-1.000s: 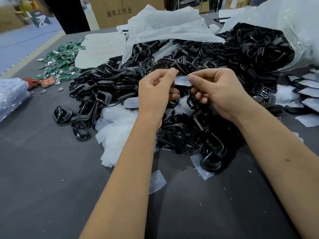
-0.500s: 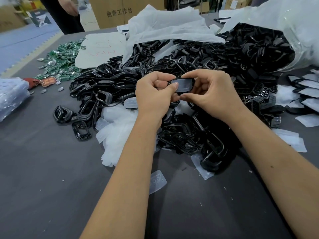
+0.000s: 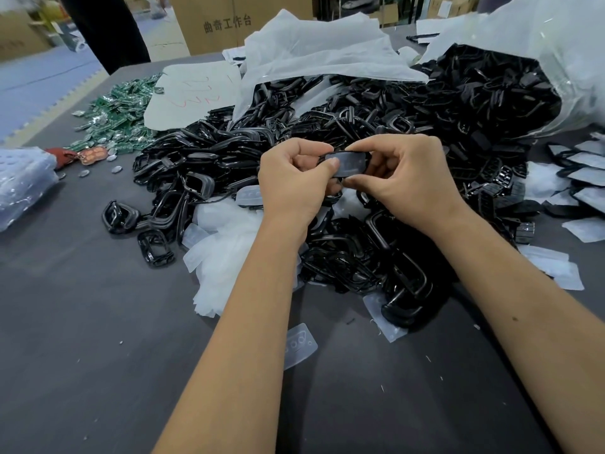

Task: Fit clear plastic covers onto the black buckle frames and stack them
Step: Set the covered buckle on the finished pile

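We see a dark grey surface [image 3: 98, 339]. At its far left lies a scatter of small green circuit boards [image 3: 119, 117], with a red pouch [image 3: 62, 157] just beside them nearer us. A bundle of bluish bubble wrap [image 3: 23, 185] sits at the left edge. A white sheet with pink scribbles [image 3: 193, 93] lies near the green boards. Beyond the surface stands a cardboard box printed with Chinese characters [image 3: 229, 24], and beside it we see a person's dark clothing [image 3: 108, 31]. A blue floor [image 3: 39, 80] lies to the left.
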Demonstrator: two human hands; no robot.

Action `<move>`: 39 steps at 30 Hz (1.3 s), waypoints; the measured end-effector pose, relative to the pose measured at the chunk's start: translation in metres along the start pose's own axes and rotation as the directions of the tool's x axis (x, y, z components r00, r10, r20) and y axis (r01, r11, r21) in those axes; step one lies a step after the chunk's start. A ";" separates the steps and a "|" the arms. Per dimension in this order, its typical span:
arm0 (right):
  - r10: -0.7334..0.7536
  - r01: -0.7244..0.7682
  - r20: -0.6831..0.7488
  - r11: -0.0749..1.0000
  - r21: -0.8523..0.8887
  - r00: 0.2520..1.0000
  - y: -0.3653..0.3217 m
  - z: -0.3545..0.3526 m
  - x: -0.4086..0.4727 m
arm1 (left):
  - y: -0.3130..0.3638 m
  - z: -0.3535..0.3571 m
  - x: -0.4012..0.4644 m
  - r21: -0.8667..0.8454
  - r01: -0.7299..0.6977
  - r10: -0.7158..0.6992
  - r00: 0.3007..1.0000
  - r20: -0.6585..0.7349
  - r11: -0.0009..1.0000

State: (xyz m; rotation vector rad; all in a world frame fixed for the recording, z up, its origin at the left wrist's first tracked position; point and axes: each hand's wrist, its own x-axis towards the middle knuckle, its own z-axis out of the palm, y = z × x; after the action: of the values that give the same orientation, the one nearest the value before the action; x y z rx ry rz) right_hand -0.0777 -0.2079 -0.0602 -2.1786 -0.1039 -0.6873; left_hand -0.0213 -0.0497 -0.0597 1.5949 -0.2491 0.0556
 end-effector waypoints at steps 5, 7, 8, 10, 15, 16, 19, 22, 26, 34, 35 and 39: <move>0.040 -0.041 0.004 0.999 0.011 0.999 0.002 -0.001 0.001 | -0.001 0.001 -0.001 0.051 -0.008 0.009 1.000 -0.015 0.999; 0.041 -0.041 0.008 0.999 0.012 0.999 0.001 -0.002 0.000 | 0.000 0.002 -0.002 0.076 -0.022 0.024 0.999 -0.022 0.997; 0.043 -0.043 0.009 0.999 0.011 0.999 0.000 -0.002 0.000 | 0.001 0.002 -0.002 0.086 -0.025 0.027 0.999 -0.024 0.996; 0.048 -0.048 0.005 0.999 -0.004 0.999 -0.003 -0.006 0.000 | 0.005 0.003 -0.003 0.091 -0.022 0.024 1.000 -0.020 0.996; 0.075 -0.072 0.027 0.993 -0.095 0.997 -0.005 -0.039 -0.005 | 0.011 0.024 -0.007 0.078 0.013 -0.016 0.999 0.040 0.997; 0.098 -0.095 0.023 0.988 -0.123 0.995 -0.003 -0.050 -0.009 | 0.012 0.035 -0.009 0.103 0.007 -0.013 0.998 0.063 0.995; 0.181 -0.183 -0.027 0.960 -0.213 0.983 0.008 -0.088 -0.023 | 0.019 0.078 -0.016 0.169 -0.031 0.007 0.990 0.143 0.985; 0.271 -0.304 -0.149 0.911 -0.280 0.951 0.023 -0.132 -0.037 | 0.034 0.132 -0.025 0.284 -0.167 0.103 0.968 0.228 0.944; 0.377 -0.498 -0.347 0.775 -0.390 0.859 0.045 -0.184 -0.060 | 0.049 0.196 -0.047 0.280 -0.258 0.136 0.912 0.388 0.925; 0.571 -0.702 -0.413 0.517 -0.491 0.709 0.065 -0.230 -0.083 | 0.040 0.228 -0.079 0.294 -0.402 0.189 0.812 0.551 0.867; 0.559 -0.699 -0.423 0.523 -0.487 0.713 0.062 -0.229 -0.082 | 0.038 0.224 -0.079 0.302 -0.405 0.192 0.817 0.544 0.863; 0.438 -0.589 -0.402 0.677 -0.441 0.804 0.049 -0.206 -0.069 | 0.036 0.192 -0.070 0.364 -0.404 0.207 0.856 0.473 0.839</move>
State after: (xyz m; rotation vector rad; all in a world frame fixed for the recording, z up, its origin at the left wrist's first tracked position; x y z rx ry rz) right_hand -0.2121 -0.3814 -0.0251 -2.4417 0.9480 -0.7150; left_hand -0.1196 -0.2321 -0.0463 2.0112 -0.8931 0.0253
